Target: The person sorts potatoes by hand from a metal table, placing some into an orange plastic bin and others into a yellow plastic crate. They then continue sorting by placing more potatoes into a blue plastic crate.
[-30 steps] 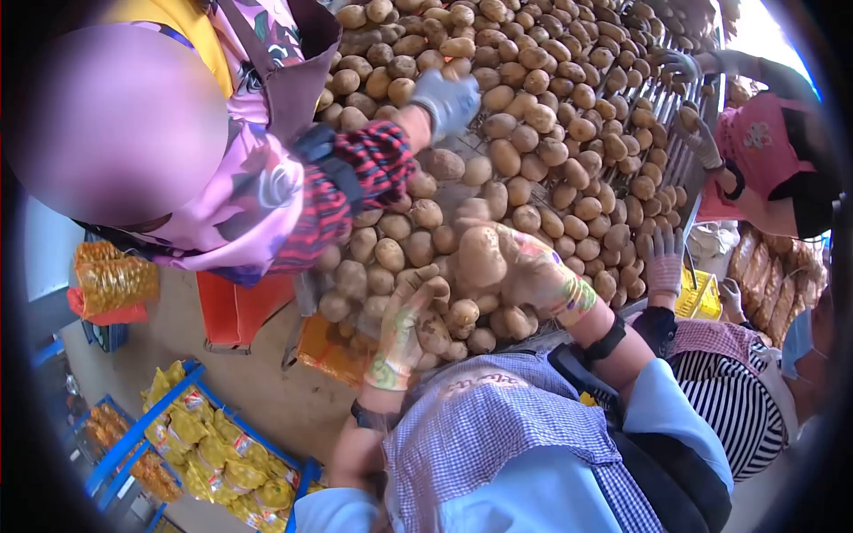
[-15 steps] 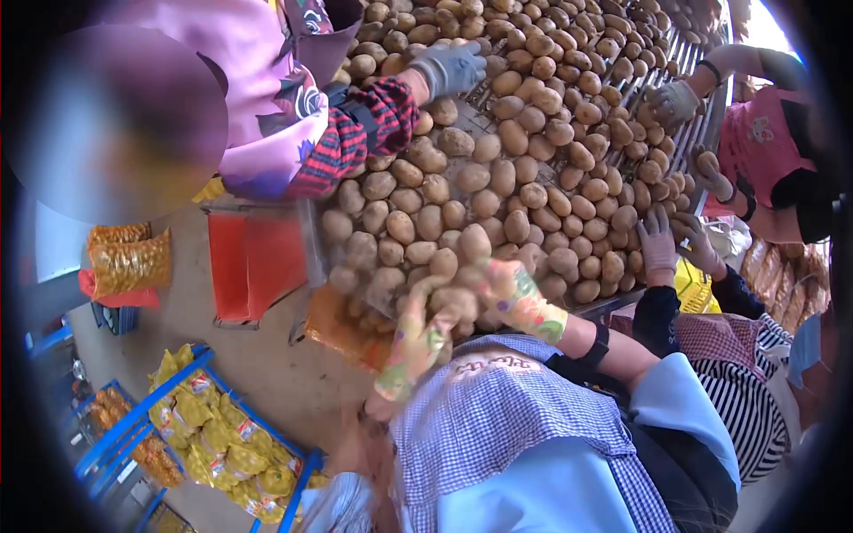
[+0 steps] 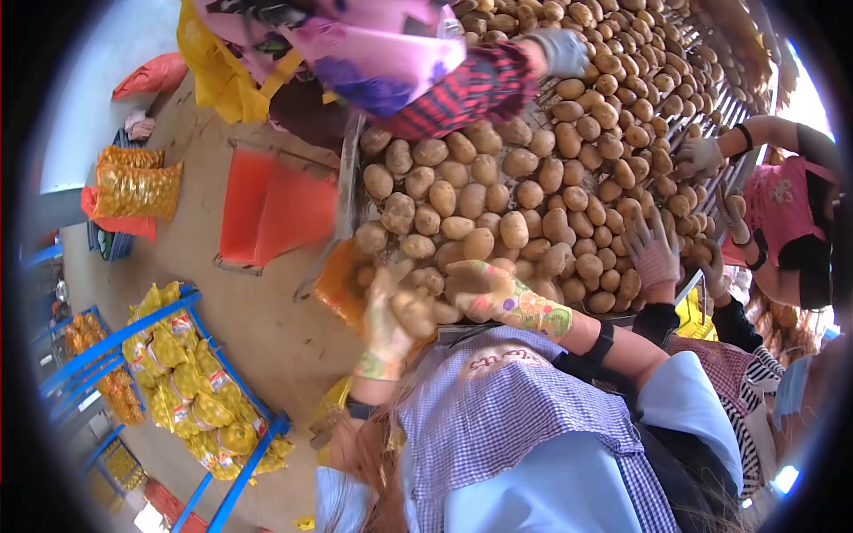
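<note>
Both my hands wear pale floral gloves at the near edge of a sorting table heaped with potatoes (image 3: 514,229). My left hand (image 3: 384,324), smeared by motion, is closed around a potato (image 3: 412,313) beside an orange mesh bag (image 3: 340,282) that hangs at the table's corner. Some potatoes show at the bag's mouth. Just to the right, my right hand (image 3: 480,291) is low over the potatoes and touches them. Blur hides its fingers, so its grip cannot be made out.
A co-worker's grey-gloved hand (image 3: 562,53) reaches over the far left potatoes. Other workers' gloved hands (image 3: 654,247) are at the right side. A red sling-like stand (image 3: 275,206) is left of the table. A blue-railed cart (image 3: 233,377) holds yellow net bags (image 3: 182,364).
The view has shifted, so the table sits farther right. My left hand has moved left, away from my right hand, with a potato in it. The far co-worker's hand has moved along the potatoes.
</note>
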`<state>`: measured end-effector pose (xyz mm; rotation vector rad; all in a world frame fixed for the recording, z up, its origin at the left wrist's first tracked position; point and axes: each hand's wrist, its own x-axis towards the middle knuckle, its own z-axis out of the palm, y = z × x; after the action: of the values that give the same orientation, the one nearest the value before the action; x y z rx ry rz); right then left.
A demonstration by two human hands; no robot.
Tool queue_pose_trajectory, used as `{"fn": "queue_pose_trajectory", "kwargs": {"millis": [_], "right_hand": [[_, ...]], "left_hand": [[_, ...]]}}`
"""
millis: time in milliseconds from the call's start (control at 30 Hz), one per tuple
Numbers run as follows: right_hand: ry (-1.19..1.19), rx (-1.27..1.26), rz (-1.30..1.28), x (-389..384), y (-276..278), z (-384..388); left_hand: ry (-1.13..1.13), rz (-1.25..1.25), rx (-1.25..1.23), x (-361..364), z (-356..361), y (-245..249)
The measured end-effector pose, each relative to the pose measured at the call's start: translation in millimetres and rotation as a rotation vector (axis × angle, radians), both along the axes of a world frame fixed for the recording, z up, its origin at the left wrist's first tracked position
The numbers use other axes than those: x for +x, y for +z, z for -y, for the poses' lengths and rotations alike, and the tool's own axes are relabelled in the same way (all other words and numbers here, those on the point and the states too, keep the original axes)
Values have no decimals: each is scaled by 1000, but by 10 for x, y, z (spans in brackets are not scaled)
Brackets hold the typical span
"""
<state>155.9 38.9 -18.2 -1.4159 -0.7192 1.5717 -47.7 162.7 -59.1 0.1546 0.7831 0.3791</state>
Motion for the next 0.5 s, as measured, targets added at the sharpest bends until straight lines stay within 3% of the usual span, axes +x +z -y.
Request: {"fn": "queue_pose_trajectory", "kwargs": {"millis": [33, 100, 133, 200, 233, 300, 367, 433, 500], "right_hand": [[17, 0, -18, -44, 47, -36], [36, 104, 166, 12, 201, -107], [19, 100, 169, 44, 230, -108], [-91, 113, 113, 134, 271, -89], [-150, 120, 85, 173, 289, -60], [-270, 133, 23, 229, 348, 28], [-227, 128, 138, 287, 408, 118], [-370, 230, -37, 285, 324, 199], [-509, 326, -216, 239, 229, 306]], "left_hand": [[12, -24, -16, 272, 29, 209], [-237, -269, 670, 457, 150, 190], [-254, -260, 671, 546, 108, 336], [-78, 136, -27, 738, 30, 649], [-105, 140, -32, 782, 20, 639], [-172, 91, 279, 821, 18, 633], [-144, 117, 297, 962, 47, 690], [-363, -72, 756, 1112, 89, 753], [-585, -177, 852, 1144, 86, 780]]}}
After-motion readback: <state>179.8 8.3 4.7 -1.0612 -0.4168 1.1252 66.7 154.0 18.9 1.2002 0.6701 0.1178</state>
